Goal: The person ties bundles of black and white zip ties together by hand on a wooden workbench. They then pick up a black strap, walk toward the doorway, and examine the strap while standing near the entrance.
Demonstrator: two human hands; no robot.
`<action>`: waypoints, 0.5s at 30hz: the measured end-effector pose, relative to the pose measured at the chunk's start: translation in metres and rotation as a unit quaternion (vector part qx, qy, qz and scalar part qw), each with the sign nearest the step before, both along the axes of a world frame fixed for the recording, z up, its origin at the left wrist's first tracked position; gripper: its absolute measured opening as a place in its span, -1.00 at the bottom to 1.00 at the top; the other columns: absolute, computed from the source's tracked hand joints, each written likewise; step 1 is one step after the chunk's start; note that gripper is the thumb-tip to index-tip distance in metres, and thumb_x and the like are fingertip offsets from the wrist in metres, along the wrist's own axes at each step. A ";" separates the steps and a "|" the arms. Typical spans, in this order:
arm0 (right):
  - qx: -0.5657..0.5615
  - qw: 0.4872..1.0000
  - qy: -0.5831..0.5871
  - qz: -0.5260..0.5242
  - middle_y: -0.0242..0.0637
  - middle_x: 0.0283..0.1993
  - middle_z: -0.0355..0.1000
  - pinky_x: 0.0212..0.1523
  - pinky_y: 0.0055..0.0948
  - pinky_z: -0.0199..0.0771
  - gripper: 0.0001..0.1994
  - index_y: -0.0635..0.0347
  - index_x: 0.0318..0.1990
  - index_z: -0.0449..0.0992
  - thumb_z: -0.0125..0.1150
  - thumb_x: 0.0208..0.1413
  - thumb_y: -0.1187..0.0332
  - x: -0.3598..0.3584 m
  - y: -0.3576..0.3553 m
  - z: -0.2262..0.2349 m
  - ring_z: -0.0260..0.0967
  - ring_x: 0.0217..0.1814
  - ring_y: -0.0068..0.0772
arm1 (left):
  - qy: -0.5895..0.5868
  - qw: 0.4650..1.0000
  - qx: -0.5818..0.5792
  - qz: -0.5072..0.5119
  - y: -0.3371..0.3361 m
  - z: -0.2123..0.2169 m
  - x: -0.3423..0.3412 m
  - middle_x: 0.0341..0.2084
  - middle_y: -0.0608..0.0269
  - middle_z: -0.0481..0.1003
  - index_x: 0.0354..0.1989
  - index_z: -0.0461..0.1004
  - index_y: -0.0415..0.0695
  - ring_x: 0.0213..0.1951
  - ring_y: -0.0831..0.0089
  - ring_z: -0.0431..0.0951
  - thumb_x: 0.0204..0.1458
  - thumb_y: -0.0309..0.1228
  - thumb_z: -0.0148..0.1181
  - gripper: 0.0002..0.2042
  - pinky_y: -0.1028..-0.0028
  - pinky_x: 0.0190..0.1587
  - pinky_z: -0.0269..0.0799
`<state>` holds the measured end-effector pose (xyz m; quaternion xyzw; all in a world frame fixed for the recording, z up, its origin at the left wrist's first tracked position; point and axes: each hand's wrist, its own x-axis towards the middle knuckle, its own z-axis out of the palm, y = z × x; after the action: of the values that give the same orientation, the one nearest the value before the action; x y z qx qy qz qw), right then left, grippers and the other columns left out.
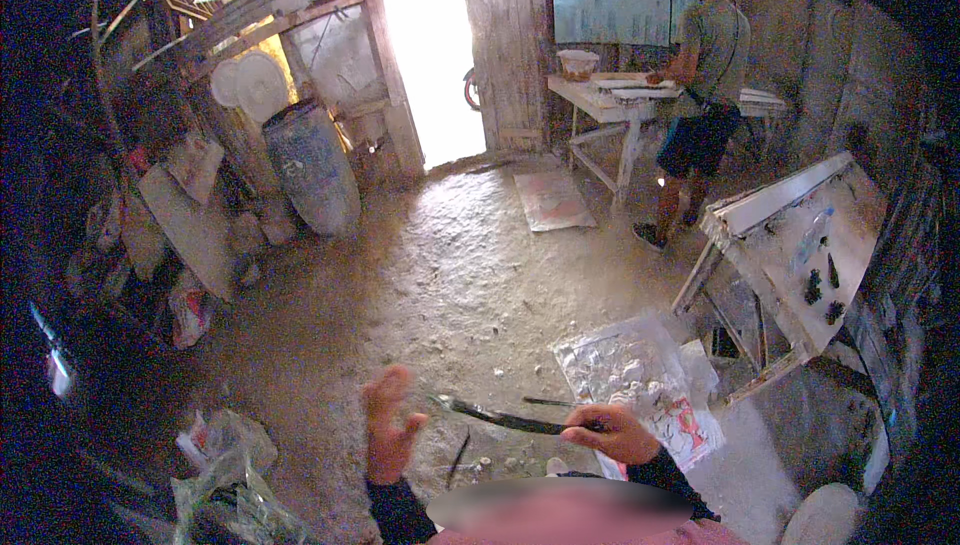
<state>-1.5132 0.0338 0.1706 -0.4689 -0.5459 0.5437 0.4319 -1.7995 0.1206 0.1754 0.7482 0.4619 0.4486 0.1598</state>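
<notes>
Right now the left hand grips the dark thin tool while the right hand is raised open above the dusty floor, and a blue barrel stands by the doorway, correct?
Not quite: the hands are swapped. The head view shows the right hand gripping the dark thin tool and the left hand raised open. The blue barrel does stand by the doorway.

The right hand grips a thin, dark, matt metal tool. At 3 o'clock, a crinkled glossy plastic bag. At 12, rough dusty concrete floor; at 10, a dull blue plastic barrel.
</notes>
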 end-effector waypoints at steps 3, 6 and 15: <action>0.000 0.998 -0.044 0.044 -0.51 -0.54 0.28 -0.47 -0.66 0.18 -0.83 0.27 -0.41 0.42 0.13 0.03 0.33 -0.021 0.002 -0.004 0.12 -0.47 -0.73 | 0.065 0.943 -0.148 -0.290 -0.013 -0.012 0.052 -0.16 0.08 0.40 0.01 0.30 -0.08 -0.04 0.22 0.34 -0.05 -0.11 0.07 -0.53 0.31 0.00 0.17; 0.044 0.995 -0.039 0.078 -0.51 -0.54 0.27 -0.46 -0.66 0.18 -0.81 0.27 -0.38 0.42 0.09 0.06 0.29 -0.027 0.004 -0.003 0.11 -0.45 -0.74 | 0.023 0.897 -0.258 -0.359 -0.028 -0.014 0.064 -0.27 0.04 0.44 -0.01 0.31 -0.11 -0.18 0.23 0.45 -0.03 -0.24 0.07 -0.61 0.42 -0.15 0.32; -0.063 0.993 -0.085 0.043 -0.51 -0.55 0.31 -0.47 -0.60 0.22 -0.79 0.22 -0.38 0.44 0.11 0.04 0.24 0.007 0.003 0.008 0.18 -0.47 -0.70 | -0.201 0.968 -0.147 -0.030 -0.016 -0.018 -0.018 -0.34 0.25 0.47 -0.24 0.43 -0.15 -0.39 0.53 0.41 0.01 -0.11 0.01 -0.66 0.57 -0.33 0.30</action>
<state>-1.5066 0.0364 0.1787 -0.5163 -0.5647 0.5531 0.3296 -1.8178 0.1045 0.1570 0.6248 0.4582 0.5120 0.3709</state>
